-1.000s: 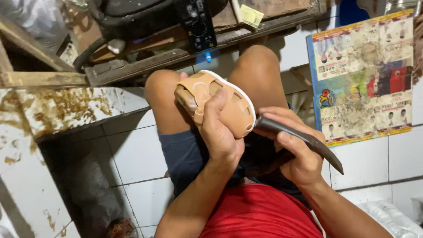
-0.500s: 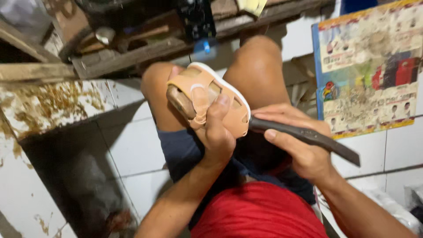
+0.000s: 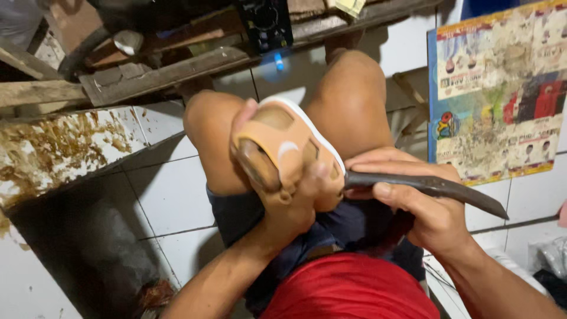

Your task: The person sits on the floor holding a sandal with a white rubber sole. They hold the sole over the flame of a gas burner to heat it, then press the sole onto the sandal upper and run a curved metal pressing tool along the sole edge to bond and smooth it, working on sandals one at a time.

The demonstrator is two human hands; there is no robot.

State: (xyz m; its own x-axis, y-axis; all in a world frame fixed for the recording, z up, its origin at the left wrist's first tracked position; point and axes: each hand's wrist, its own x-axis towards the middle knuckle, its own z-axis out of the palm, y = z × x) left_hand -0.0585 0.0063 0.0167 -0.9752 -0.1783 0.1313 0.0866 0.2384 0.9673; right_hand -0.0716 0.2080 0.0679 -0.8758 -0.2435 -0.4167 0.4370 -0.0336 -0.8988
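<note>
In the head view, a tan sandal point(image 3: 289, 155) with a white sole edge is gripped by the left hand point(image 3: 289, 204). The fingers point(image 3: 319, 172) of that hand are curled shut around the sandal's rear part, with the thumb pressed on its upper. The sandal is held above the lap, between the two bare knees, with its strap side turned toward the camera.

A dark curved blade tool point(image 3: 425, 186) is clasped by the right hand point(image 3: 422, 204). Its fingers point(image 3: 390, 192) are wrapped closed over the tool's near end, just beside the sandal's heel. The tool's near end is set against the sandal's edge, while its pointed tip extends well away from the right fingers, toward the poster.

Little room is left between the two hands, which are nearly touching. Open space is seen beyond the tool's tip and below the left forearm.

No surface is shown under the sandal; it is carried over dark shorts point(image 3: 248, 215) and a red shirt point(image 3: 354, 292). White floor tiles point(image 3: 165, 195) are seen past the left fingers, along with a stained tiled ledge point(image 3: 65, 145). Beyond the knees, rough wooden planks point(image 3: 177, 68) are stacked. A worn, colourful poster point(image 3: 496, 94) is fixed on the tiled wall beyond the right fingers.
</note>
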